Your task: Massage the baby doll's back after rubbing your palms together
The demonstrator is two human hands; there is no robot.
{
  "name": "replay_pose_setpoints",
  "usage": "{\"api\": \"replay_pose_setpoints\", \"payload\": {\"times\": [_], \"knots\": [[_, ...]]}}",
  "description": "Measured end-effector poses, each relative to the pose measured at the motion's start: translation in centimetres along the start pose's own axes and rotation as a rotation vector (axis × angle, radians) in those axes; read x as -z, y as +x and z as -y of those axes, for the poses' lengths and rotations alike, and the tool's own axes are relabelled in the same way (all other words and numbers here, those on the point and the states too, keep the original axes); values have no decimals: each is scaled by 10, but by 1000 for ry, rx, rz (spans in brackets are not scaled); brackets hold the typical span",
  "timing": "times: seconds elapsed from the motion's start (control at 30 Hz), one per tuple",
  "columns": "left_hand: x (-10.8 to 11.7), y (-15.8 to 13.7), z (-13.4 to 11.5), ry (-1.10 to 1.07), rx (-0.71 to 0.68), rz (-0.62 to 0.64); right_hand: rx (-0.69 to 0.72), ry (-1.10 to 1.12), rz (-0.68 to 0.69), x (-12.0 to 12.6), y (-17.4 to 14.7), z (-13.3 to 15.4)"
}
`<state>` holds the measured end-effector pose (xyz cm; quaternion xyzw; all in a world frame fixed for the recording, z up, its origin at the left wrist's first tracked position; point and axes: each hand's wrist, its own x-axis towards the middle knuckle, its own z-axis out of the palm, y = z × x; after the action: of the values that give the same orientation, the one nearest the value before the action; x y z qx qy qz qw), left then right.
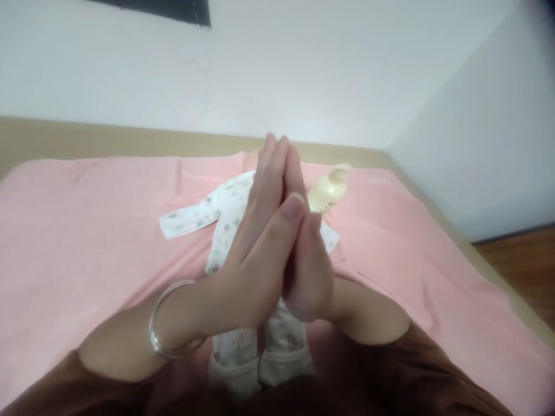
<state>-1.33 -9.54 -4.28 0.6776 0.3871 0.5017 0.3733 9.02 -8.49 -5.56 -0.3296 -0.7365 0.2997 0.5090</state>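
Note:
My left hand (255, 242) and my right hand (310, 260) are pressed palm to palm in the middle of the view, fingers stretched out and pointing away from me. Whatever lies between the palms is hidden. A silver bangle (156, 323) circles my left wrist. Beneath the hands lies a white printed baby outfit (228, 222), its sleeves spread and its footed legs toward me. A skin-coloured patch (250, 162) shows past its collar, mostly covered by my fingers. Just right of my fingertips, a pale yellow pump bottle (329, 189) rests on its side.
A pink sheet (108, 231) covers most of the tan bed surface (108, 136). White walls (325, 69) rise behind and at the right. A dark panel (173, 8) hangs at the top left. Brown flooring (520, 263) shows beyond the right edge.

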Motion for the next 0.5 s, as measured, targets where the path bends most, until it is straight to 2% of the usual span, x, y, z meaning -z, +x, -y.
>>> {"api": "replay_pose_setpoints", "payload": {"times": [0.13, 0.23, 0.33, 0.4, 0.5], "knots": [[-8, 3, 8, -17, 33, 12, -11, 277, 23, 2, 7, -20], [-11, 4, 10, -17, 23, 58, -32, 237, -39, 4, 16, -32], [-9, 10, 11, -18, 11, 106, -128, 158, -81, 5, 17, -30], [-5, 16, 9, -31, 24, 113, -120, 132, -37, 5, 12, -21], [3, 27, 6, -125, 84, 30, -59, 129, 120, 7, 3, -3]]}}
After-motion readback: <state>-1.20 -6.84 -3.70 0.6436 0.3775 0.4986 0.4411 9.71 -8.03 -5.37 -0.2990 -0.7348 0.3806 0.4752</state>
